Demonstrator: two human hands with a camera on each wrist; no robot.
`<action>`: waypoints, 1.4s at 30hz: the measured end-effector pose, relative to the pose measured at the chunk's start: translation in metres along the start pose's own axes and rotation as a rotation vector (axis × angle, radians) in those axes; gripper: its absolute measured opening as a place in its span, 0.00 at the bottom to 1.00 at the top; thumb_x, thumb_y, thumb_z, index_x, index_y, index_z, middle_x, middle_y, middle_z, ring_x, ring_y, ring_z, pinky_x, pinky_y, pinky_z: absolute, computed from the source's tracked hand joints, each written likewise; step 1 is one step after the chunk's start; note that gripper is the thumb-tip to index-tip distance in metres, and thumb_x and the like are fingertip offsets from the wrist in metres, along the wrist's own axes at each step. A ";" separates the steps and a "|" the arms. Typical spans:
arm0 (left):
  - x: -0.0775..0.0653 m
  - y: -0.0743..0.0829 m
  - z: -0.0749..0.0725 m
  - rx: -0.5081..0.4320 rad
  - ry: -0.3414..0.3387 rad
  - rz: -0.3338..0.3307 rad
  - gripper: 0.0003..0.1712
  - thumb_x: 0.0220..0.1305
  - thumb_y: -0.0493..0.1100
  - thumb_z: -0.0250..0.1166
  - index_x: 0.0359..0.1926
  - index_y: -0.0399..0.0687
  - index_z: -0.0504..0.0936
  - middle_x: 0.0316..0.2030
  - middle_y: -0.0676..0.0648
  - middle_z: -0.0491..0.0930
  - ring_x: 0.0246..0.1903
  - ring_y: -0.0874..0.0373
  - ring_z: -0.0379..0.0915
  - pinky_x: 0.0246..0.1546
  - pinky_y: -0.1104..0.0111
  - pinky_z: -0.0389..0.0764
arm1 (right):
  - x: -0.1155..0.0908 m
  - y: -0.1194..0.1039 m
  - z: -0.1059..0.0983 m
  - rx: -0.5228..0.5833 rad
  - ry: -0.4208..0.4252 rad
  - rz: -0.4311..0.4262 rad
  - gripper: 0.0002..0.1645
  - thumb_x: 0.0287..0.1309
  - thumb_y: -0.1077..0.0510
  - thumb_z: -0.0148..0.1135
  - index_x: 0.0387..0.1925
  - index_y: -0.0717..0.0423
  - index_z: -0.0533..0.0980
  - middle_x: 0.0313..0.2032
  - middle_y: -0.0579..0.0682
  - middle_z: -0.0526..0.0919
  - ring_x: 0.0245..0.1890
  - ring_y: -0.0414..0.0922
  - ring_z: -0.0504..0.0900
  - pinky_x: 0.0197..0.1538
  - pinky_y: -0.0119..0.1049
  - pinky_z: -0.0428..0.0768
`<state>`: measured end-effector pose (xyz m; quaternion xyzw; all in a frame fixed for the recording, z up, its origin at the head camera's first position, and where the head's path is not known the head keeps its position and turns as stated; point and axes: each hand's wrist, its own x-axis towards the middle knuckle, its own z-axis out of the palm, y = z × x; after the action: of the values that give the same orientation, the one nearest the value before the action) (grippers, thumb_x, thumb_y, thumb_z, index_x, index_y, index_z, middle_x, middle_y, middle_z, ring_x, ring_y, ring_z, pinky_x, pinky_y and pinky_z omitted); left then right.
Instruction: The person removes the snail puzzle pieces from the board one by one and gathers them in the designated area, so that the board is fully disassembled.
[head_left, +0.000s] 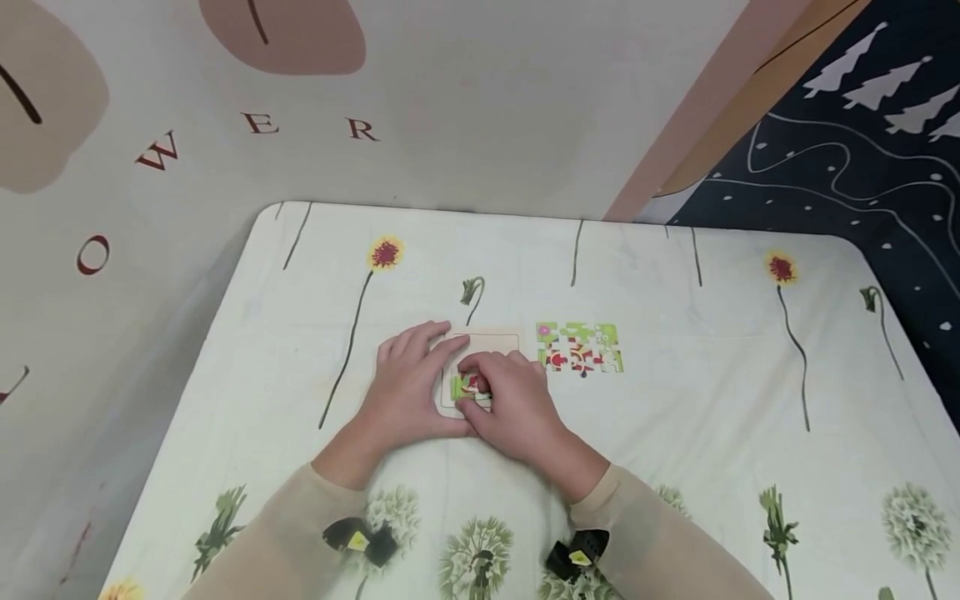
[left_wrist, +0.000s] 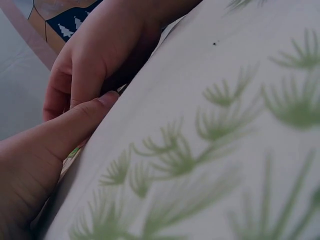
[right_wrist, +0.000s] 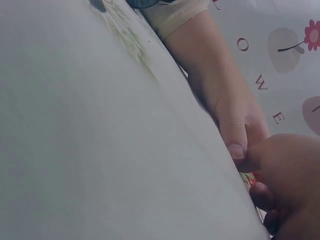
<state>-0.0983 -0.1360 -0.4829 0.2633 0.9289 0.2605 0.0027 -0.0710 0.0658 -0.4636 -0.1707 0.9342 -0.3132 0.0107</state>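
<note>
A pale puzzle board with a thin outlined border lies mid-table, partly covered by both hands. My left hand rests along its left side, fingers spread and thumb stretched along the near edge. Over the board's lower part, my right hand has its index finger and thumb curled around a green and red puzzle piece. That hand hides part of the piece. The left wrist view shows the left thumb close to the right hand's fingers. In the right wrist view the right hand blocks most of the board.
Several joined or closely laid puzzle pieces, green with red figures, lie right of the board. A white cloth printed with flowers and dandelions covers the table. Behind it stands a wall with printed letters.
</note>
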 end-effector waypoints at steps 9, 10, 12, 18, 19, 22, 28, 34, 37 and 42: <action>0.001 0.000 0.000 0.006 0.010 0.010 0.64 0.38 0.75 0.82 0.75 0.53 0.75 0.76 0.43 0.63 0.75 0.44 0.56 0.68 0.40 0.56 | -0.004 0.005 0.005 0.052 0.106 -0.106 0.22 0.55 0.55 0.82 0.51 0.44 0.84 0.41 0.42 0.81 0.42 0.46 0.73 0.47 0.48 0.68; 0.001 0.000 0.000 0.005 0.011 0.011 0.64 0.38 0.75 0.82 0.75 0.53 0.75 0.76 0.43 0.63 0.75 0.44 0.56 0.68 0.40 0.56 | -0.004 0.006 0.006 0.054 0.117 -0.127 0.22 0.55 0.56 0.82 0.51 0.44 0.84 0.43 0.42 0.82 0.43 0.46 0.74 0.47 0.48 0.68; 0.001 0.000 0.000 0.003 0.015 0.014 0.64 0.37 0.75 0.82 0.75 0.53 0.74 0.76 0.43 0.63 0.75 0.43 0.56 0.68 0.40 0.56 | -0.004 0.006 0.007 0.058 0.133 -0.163 0.22 0.55 0.57 0.82 0.51 0.45 0.85 0.46 0.42 0.84 0.44 0.46 0.75 0.47 0.48 0.68; -0.001 -0.001 -0.001 0.005 0.028 0.025 0.64 0.37 0.76 0.82 0.75 0.53 0.75 0.76 0.42 0.64 0.75 0.43 0.56 0.68 0.40 0.57 | -0.004 0.004 0.007 0.062 0.155 -0.188 0.25 0.54 0.58 0.83 0.54 0.47 0.88 0.44 0.41 0.89 0.43 0.44 0.76 0.48 0.48 0.68; -0.001 -0.001 -0.001 0.006 0.031 0.028 0.64 0.37 0.76 0.82 0.74 0.53 0.75 0.76 0.42 0.64 0.75 0.43 0.56 0.67 0.40 0.57 | -0.005 0.004 0.007 0.061 0.156 -0.188 0.25 0.54 0.58 0.83 0.55 0.47 0.88 0.44 0.41 0.89 0.43 0.45 0.77 0.48 0.49 0.68; -0.001 -0.002 -0.001 0.007 0.042 0.036 0.64 0.37 0.76 0.82 0.74 0.52 0.75 0.76 0.42 0.65 0.75 0.43 0.57 0.67 0.40 0.57 | -0.005 0.005 0.006 0.044 0.165 -0.193 0.26 0.53 0.58 0.83 0.55 0.48 0.88 0.44 0.42 0.89 0.43 0.45 0.77 0.49 0.49 0.69; -0.001 -0.002 0.001 0.004 0.047 0.039 0.65 0.35 0.76 0.82 0.74 0.53 0.76 0.75 0.42 0.65 0.75 0.43 0.57 0.67 0.40 0.58 | -0.009 0.008 0.003 0.022 0.203 -0.200 0.27 0.49 0.56 0.85 0.54 0.51 0.89 0.43 0.44 0.91 0.43 0.46 0.78 0.48 0.49 0.68; -0.001 -0.001 0.003 0.007 0.029 0.029 0.66 0.34 0.78 0.82 0.74 0.54 0.76 0.76 0.43 0.64 0.75 0.43 0.57 0.68 0.41 0.57 | -0.016 0.014 -0.001 0.056 0.265 -0.245 0.26 0.49 0.56 0.85 0.52 0.53 0.90 0.43 0.44 0.91 0.43 0.47 0.79 0.50 0.50 0.70; -0.001 -0.001 0.003 0.010 0.013 0.022 0.67 0.33 0.79 0.82 0.75 0.55 0.75 0.76 0.43 0.64 0.75 0.43 0.56 0.68 0.41 0.57 | -0.020 0.018 -0.004 0.079 0.287 -0.268 0.26 0.47 0.57 0.86 0.50 0.53 0.90 0.42 0.43 0.91 0.43 0.46 0.78 0.52 0.51 0.71; -0.001 -0.002 0.001 0.017 0.007 0.014 0.69 0.32 0.80 0.82 0.75 0.54 0.75 0.77 0.43 0.63 0.76 0.43 0.55 0.68 0.41 0.56 | -0.027 0.028 -0.010 0.101 0.287 -0.264 0.27 0.43 0.58 0.88 0.49 0.50 0.90 0.43 0.42 0.90 0.45 0.46 0.77 0.53 0.52 0.66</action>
<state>-0.0986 -0.1376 -0.4852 0.2687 0.9292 0.2537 -0.0044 -0.0555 0.1019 -0.4742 -0.2446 0.8786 -0.3796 -0.1554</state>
